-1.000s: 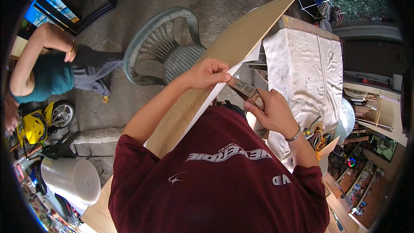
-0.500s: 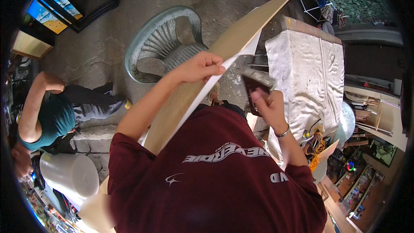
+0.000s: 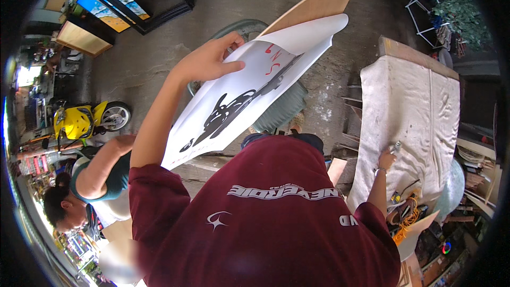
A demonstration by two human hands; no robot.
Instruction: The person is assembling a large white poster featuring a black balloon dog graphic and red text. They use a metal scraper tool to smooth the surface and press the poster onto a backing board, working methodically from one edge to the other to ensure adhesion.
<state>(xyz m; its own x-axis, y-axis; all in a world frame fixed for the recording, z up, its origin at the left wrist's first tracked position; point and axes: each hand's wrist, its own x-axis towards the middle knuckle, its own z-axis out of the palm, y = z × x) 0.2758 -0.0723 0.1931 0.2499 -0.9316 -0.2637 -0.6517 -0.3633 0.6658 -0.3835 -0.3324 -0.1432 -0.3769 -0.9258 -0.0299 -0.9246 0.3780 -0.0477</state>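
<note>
My left hand (image 3: 212,59) grips the edge of a thin wooden board (image 3: 319,1), thumb lying on its face and fingers bent over the far side. Over the board lies a white paper print (image 3: 239,95) with a black motorcycle-like picture and red marks. Its far end curls away from the wood. Off to the right, my right hand (image 3: 387,159) reaches down to the cloth-covered table, fingers closed at a small silvery metal tool (image 3: 397,147), partly covered by the hand. The tool's kind is too small to make out.
A pale cloth (image 3: 409,106) covers the table at right, with an orange cord (image 3: 408,218) on its near end. A green plastic chair (image 3: 284,107) stands behind the board. At left, a person (image 3: 103,175) bends down near a yellow motorcycle (image 3: 77,122). Frames (image 3: 170,0) lean far left.
The board has turned, so its printed face shows. My right hand has carried the silvery tool from beside the board down to the table. The person at left appears lower in view.
</note>
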